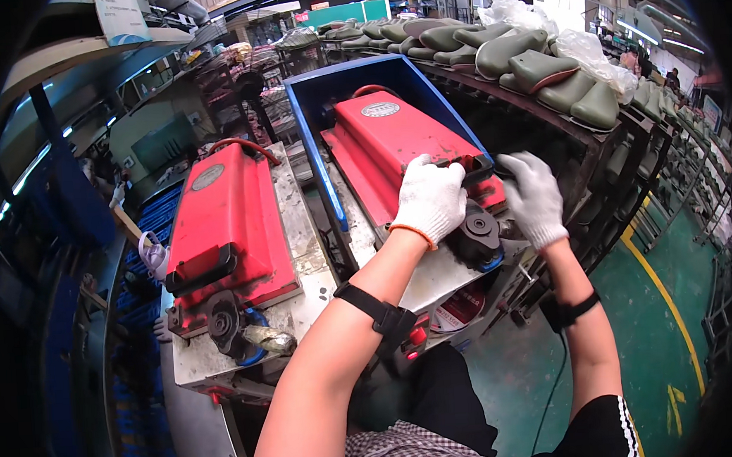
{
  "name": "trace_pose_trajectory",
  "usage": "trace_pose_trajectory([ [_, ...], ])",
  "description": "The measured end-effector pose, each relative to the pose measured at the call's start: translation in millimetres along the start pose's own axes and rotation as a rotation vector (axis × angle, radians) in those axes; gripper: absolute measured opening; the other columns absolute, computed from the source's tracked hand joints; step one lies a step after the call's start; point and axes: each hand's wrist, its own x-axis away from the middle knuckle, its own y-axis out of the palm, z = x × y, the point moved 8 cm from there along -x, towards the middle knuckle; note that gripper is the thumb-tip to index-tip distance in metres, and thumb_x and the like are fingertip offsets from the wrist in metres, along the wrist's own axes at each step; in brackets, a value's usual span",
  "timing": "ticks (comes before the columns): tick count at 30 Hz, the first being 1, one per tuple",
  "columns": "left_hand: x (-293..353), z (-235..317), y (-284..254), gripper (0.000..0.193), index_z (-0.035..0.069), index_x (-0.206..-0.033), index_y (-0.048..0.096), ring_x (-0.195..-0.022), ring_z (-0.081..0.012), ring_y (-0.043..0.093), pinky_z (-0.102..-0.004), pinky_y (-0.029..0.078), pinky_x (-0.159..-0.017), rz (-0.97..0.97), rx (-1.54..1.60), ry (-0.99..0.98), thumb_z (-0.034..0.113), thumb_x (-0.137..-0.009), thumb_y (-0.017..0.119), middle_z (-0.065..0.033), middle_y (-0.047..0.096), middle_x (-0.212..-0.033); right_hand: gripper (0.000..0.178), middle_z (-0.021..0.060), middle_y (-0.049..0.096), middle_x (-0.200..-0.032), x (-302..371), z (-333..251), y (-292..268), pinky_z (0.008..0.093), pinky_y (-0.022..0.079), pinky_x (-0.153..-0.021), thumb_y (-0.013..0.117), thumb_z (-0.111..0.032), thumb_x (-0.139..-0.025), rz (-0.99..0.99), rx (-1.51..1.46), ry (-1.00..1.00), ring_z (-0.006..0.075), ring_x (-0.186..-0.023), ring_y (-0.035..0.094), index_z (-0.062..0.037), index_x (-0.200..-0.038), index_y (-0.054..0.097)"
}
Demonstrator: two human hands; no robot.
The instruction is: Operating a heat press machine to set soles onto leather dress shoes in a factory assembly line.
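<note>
Left hand holds the black handle of the red machine cover, probably stiff, heavy, best gripped there; how wide the blurred right hand is, I cannot tell.

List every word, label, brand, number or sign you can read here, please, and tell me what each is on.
None can be read clearly enough to quote.
Pale oval label on the right red cover: print too small.
Grey oval label on the left red cover: print too small.
White sign at upper left: too small and blurred.
Red-and-white item below the right red cover: markings too small.
</note>
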Motion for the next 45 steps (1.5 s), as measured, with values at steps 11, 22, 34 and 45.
trace_pose_trajectory([
  [11, 94, -10, -85, 0.066, 0.006, -0.145, 0.055, -0.141, -0.0425, 0.048, -0.0485, 0.039, -0.119, -0.227, 0.309, -0.032, 0.026, -0.085, 0.074, -0.0248, 0.052, -0.151, 0.023, 0.0093, 0.066, -0.097, -20, -46, 49, 0.0457, 0.050, -0.096, 0.074, -0.012, -0.072, -0.132, -0.018, -0.133, 0.0348, -0.106, 0.063, -0.0114, -0.094, 0.069],
  [22, 241, -166, -236, 0.029, 0.007, -0.096, 0.074, -0.086, -0.0390, 0.071, -0.0478, 0.054, -0.076, -0.036, -0.330, -0.387, 0.034, -0.087, 0.077, -0.0187, 0.072, -0.086, 0.018, 0.0055, 0.070, -0.086, -23, -64, 48, 0.0450, 0.048, -0.086, 0.079, -0.017, -0.072, -0.130, -0.018, -0.188, 0.0304, -0.093, 0.067, -0.0178, -0.089, 0.072],
  [34, 230, -193, -218, 0.049, 0.006, -0.087, 0.076, -0.082, -0.0381, 0.072, -0.0454, 0.054, -0.075, -0.328, -0.216, -0.738, 0.054, -0.079, 0.073, -0.0197, 0.072, -0.082, 0.016, 0.0045, 0.069, -0.085, -23, -67, 62, 0.0427, 0.047, -0.088, 0.078, -0.021, -0.069, -0.117, -0.004, -0.147, 0.0286, -0.092, 0.065, -0.0170, -0.084, 0.073],
  [45, 233, -187, -221, 0.057, 0.002, -0.083, 0.072, -0.084, -0.0435, 0.070, -0.0508, 0.050, -0.073, -0.202, -0.316, -0.721, 0.059, -0.085, 0.068, -0.0247, 0.068, -0.082, 0.014, 0.0051, 0.069, -0.084, -23, -67, 58, 0.0429, 0.048, -0.089, 0.079, -0.022, -0.070, -0.113, -0.051, -0.130, 0.0297, -0.092, 0.065, -0.0177, -0.083, 0.074],
])
